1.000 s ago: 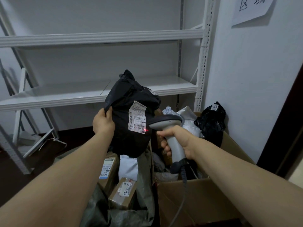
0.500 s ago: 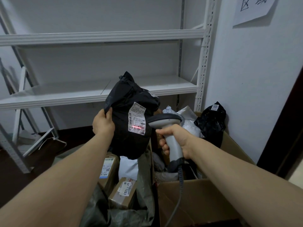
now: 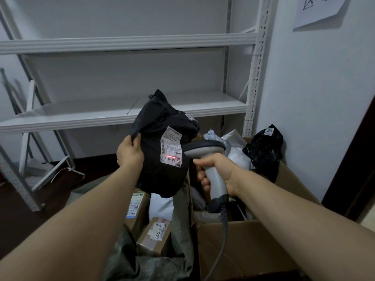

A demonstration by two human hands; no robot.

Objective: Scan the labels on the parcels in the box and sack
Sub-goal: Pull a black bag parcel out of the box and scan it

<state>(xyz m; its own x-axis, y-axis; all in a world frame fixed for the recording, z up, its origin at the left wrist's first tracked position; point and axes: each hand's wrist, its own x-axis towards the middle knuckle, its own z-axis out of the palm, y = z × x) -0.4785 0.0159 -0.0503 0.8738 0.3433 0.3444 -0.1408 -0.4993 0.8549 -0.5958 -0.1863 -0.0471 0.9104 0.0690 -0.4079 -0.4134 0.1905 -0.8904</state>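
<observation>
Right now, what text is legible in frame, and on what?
"602 602-12 815": label on held black parcel; rest too small.
"2023": sticker on black bag in box.
"...3203", start unclear: label on small carton in sack.
Unreadable: tall carton label, too small.
Unreadable: wall sign, handwriting cut off.

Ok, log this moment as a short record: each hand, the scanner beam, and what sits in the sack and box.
Left hand: grips the black parcel by its upper left edge, above the sack
Right hand: grips the scanner by its handle
Beam: red line low on the parcel's white label
Sack contents: two labelled brown boxes, a white bag
Cardboard box contents: white bags, a black bag
</observation>
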